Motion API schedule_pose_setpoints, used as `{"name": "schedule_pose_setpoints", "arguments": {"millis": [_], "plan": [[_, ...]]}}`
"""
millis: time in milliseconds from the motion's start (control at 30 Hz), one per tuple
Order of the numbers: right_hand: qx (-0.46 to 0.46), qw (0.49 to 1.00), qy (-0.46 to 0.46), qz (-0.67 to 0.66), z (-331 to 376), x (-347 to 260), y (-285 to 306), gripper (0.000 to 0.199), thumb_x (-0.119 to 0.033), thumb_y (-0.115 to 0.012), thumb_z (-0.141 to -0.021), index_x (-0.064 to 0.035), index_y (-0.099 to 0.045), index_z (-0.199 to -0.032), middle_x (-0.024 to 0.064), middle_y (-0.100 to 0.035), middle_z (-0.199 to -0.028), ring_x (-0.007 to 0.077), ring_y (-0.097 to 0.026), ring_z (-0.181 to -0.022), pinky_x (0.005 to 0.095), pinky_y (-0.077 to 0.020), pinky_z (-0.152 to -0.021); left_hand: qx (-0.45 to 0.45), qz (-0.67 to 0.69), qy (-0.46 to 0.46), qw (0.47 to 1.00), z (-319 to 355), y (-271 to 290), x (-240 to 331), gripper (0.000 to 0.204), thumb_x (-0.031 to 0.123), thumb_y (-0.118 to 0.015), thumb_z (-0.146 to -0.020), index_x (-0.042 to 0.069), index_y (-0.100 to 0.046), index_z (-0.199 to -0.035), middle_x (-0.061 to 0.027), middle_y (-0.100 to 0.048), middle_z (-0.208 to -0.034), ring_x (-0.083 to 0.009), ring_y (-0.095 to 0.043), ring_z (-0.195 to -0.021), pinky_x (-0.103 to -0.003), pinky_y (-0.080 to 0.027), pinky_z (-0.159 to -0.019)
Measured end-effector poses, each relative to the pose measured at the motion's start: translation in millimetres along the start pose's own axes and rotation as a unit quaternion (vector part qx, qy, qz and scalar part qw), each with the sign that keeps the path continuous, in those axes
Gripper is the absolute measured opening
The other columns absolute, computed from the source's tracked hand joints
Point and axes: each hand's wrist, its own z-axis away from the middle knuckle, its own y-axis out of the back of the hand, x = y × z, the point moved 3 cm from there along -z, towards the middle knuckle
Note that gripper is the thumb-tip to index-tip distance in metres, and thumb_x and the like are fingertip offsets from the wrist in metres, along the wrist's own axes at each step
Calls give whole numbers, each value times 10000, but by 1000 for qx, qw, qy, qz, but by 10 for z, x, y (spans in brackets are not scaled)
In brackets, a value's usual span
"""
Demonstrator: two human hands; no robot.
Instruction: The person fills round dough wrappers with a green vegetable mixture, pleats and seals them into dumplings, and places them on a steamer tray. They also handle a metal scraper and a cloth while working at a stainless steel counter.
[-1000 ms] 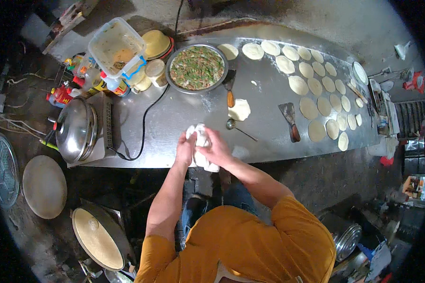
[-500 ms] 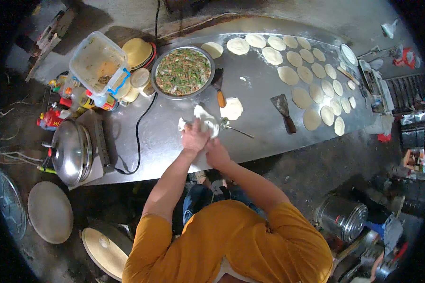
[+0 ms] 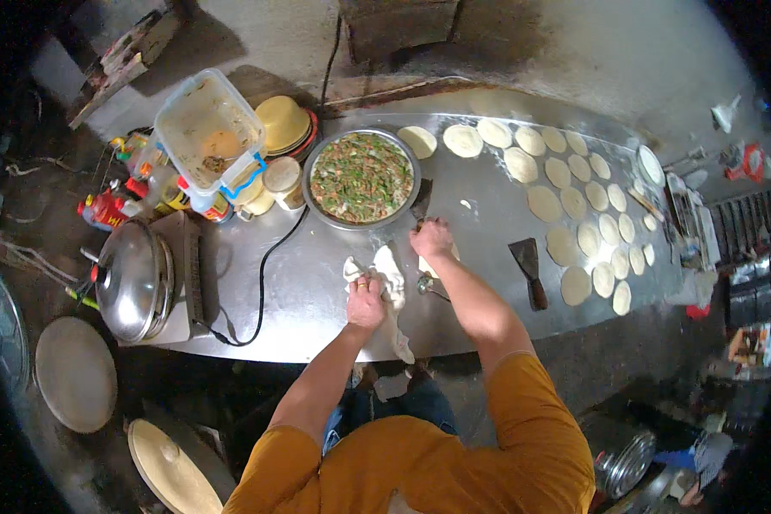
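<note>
A crumpled white cloth [image 3: 391, 278] lies on the metal table, one end trailing to the front edge. My left hand [image 3: 366, 301] is closed on its left part, fingers bunched. To the right and farther away, my right hand [image 3: 433, 238] grips the handle of a scraper [image 3: 422, 199], whose dark blade points away beside the bowl. A large metal bowl [image 3: 361, 180] of chopped green and pinkish filling stands just beyond. My right hand and wrist mostly cover a flattened piece of dough. The head of a metal spoon [image 3: 426, 283] shows by my right forearm, which hides part of its handle.
Several thin dough rounds [image 3: 561, 246] cover the table's right side. Another scraper [image 3: 529, 272] lies nearer. At left are a lidded pan [image 3: 134, 278], a black cord [image 3: 261, 291], a plastic tub [image 3: 206, 128], a jar [image 3: 283, 182] and bottles [image 3: 107, 212].
My right hand has left the cloth and moved forward onto the scraper's handle. My left hand stays on the cloth, whose end now stretches toward the front edge. The whole view has shifted.
</note>
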Motion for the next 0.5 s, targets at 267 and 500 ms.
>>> {"name": "schedule_pose_setpoints", "arguments": {"millis": [267, 500], "plan": [[-70, 996, 38, -34, -293, 1024, 103, 399, -312, -646, -772, -11, -626, -1033, 242, -644, -1011, 404, -614, -958, 481, -493, -840, -75, 52, 105, 990, 35, 438, 158, 751, 261, -647, -784, 147, -320, -1450, -234, -418, -1391, -402, -389, -1292, -468, -355, -1063], [20, 982, 111, -149, 406, 1285, 657, 352, -246, -654, -811, -31, -619, -1088, 205, -631, -1023, 374, -615, -930, 446, -490, -829, 111, 282, 267, 915, 307, 1030, -520, 659, 138, -671, -789, 120, -427, -1401, -206, -532, -1246, -306, -571, -1059, -387, -484, -893]]}}
